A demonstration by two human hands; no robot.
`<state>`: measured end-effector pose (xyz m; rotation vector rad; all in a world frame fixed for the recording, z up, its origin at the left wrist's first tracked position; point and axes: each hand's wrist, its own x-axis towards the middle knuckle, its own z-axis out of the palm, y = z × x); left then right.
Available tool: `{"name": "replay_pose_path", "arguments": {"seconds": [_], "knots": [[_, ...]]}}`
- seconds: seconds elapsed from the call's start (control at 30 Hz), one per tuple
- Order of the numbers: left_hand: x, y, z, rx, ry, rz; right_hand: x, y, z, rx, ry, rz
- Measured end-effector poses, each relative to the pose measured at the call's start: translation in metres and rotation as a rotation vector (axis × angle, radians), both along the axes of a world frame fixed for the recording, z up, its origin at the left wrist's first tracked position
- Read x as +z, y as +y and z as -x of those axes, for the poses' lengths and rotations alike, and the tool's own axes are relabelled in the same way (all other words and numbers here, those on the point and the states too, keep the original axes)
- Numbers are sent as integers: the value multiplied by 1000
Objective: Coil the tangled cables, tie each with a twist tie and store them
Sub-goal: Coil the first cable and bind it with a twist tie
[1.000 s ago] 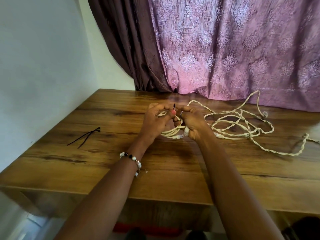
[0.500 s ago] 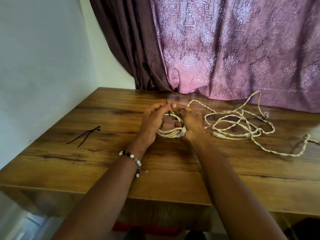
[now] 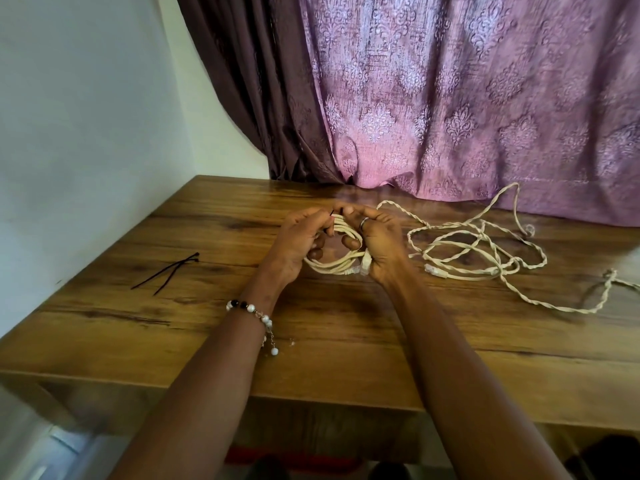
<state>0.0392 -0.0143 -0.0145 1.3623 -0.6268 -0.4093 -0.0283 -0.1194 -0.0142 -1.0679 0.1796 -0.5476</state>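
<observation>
Both hands are meeting at the centre of the frame: the left hand [image 3: 294, 244] is pinching a black twist tie [image 3: 331, 213] while the right hand [image 3: 379, 242] is gripping the coiled cable [image 3: 337, 265], whose loops are hanging between the palms just above the worktop [image 3: 346, 341]. Compared with half a second ago, the tie's tip is sitting lower against the coil's top. To the right, the tangled cable [image 3: 485, 251] is staying sprawled. Spare ties [image 3: 169, 273] are lying at centre left.
</observation>
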Motion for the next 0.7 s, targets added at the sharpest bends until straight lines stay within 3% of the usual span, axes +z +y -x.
{"name": "replay_pose_path", "arguments": {"seconds": [0.7], "knots": [[-4,4,-7,-28,-163,-66,0,-4,5,88,-14,154]]}}
